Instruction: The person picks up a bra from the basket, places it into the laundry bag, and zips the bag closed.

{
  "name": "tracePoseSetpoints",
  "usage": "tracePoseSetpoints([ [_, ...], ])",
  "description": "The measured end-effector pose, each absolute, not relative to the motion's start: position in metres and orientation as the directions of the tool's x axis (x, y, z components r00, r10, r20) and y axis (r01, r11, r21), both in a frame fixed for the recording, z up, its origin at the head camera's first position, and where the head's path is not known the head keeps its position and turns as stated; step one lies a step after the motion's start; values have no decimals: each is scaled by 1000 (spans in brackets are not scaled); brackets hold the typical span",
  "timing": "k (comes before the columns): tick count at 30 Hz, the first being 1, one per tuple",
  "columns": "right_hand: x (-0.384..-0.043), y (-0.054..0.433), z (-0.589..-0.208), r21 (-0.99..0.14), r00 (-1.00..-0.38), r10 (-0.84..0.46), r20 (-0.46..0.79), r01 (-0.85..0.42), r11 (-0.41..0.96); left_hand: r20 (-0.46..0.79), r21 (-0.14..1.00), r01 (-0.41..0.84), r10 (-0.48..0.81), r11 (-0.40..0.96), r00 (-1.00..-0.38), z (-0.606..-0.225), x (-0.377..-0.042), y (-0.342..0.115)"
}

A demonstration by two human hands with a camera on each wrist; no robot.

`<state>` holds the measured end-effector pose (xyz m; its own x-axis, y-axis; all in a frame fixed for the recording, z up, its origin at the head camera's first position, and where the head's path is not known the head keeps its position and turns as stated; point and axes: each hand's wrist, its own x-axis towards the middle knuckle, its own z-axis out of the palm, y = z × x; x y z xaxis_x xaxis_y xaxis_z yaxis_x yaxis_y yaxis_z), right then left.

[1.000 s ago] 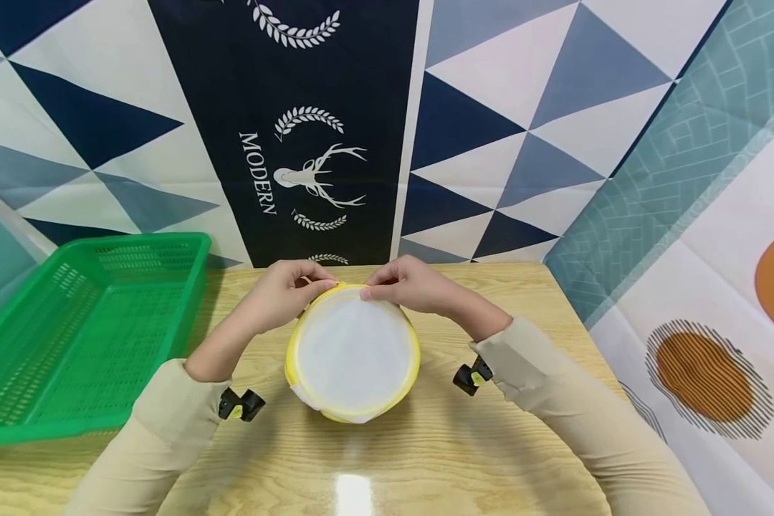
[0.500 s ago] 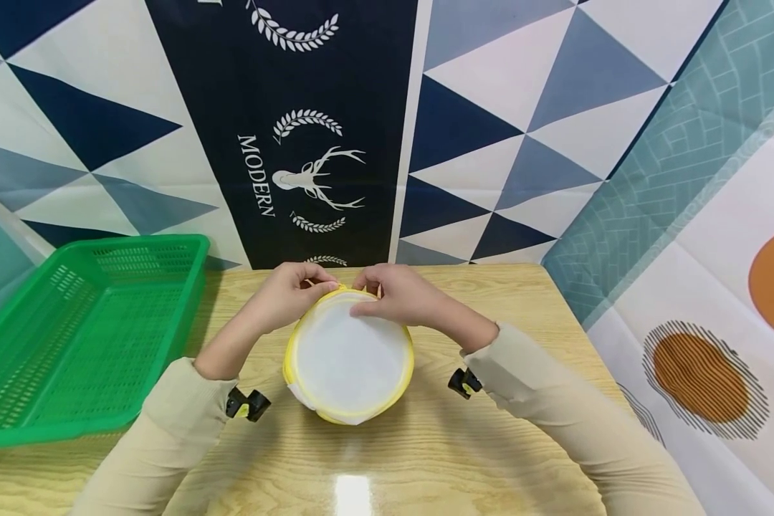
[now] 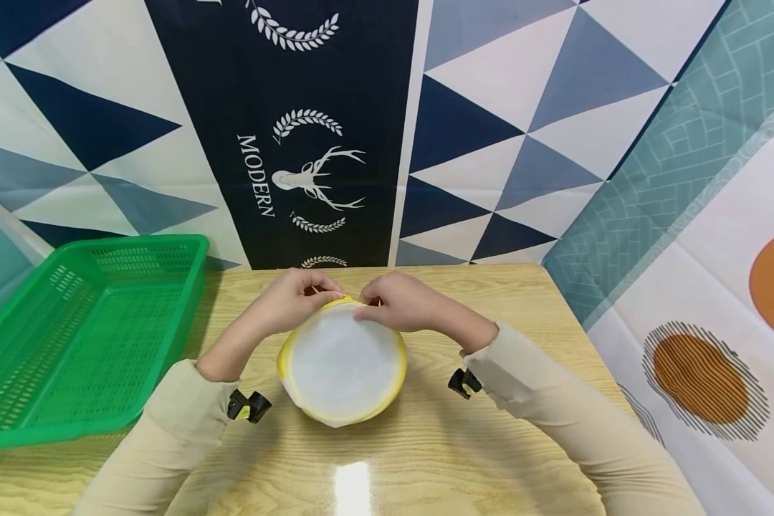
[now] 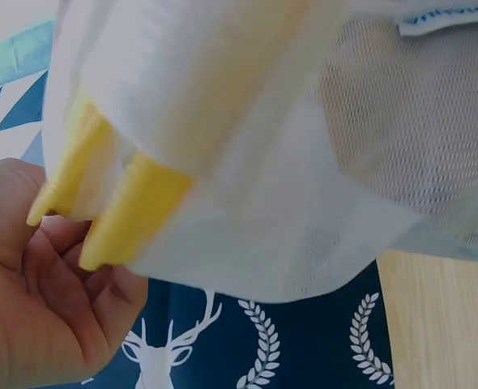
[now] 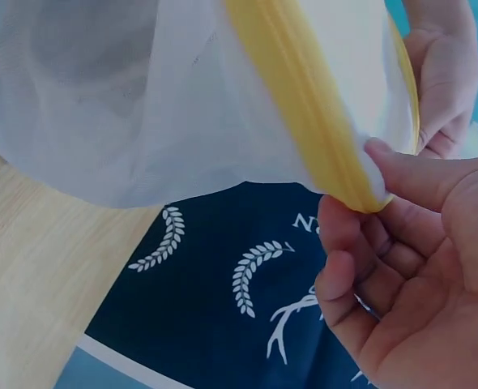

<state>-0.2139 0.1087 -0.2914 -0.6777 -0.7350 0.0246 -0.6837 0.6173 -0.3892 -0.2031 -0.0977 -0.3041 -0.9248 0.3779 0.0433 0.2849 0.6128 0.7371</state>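
A round white mesh laundry bag (image 3: pixel 347 365) with yellow edging is held above the wooden table, its flat circular end facing up in the head view. My left hand (image 3: pixel 297 299) pinches the yellow edge at its far side. Just to the right, my right hand (image 3: pixel 405 302) grips the same rim, thumb on the white top. In the right wrist view, a yellow zipper band (image 5: pixel 304 97) runs down to the right thumb and fingers. The left wrist view shows yellow trim (image 4: pixel 138 215) at the left fingers; a small label (image 4: pixel 450 18) shows on the mesh.
A green plastic basket (image 3: pixel 97 344) stands at the left of the wooden table (image 3: pixel 426 459). Behind the table's far edge hangs a patterned cloth (image 3: pixel 322 143), with another printed cloth (image 3: pixel 703 373) along the right side.
Both hands have shifted slightly toward the person with the bag, which also moved a little left. My right hand slid its grip along the rim toward the left hand, then drew slightly away.
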Motion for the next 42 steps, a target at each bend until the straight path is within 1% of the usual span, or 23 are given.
tracePoseSetpoints([
  [11,-215,116,-281,-578,-706,-706,-65,-550,603,33,732,282,382,620,-924,-296,-199,-103],
  [21,-218,125,-283,-692,-724,-680,-116,-432,578,50,711,314,400,629,-915,-295,-198,-104],
  [26,-220,128,-282,-708,-726,-677,-122,-414,572,42,711,306,396,633,-917,-294,-198,-103],
  [34,-219,132,-282,-714,-753,-642,-144,-371,594,-24,744,220,354,631,-935,-295,-197,-108],
  [42,-216,133,-286,-737,-771,-611,-177,-308,602,1,755,249,378,607,-926,-296,-198,-99],
])
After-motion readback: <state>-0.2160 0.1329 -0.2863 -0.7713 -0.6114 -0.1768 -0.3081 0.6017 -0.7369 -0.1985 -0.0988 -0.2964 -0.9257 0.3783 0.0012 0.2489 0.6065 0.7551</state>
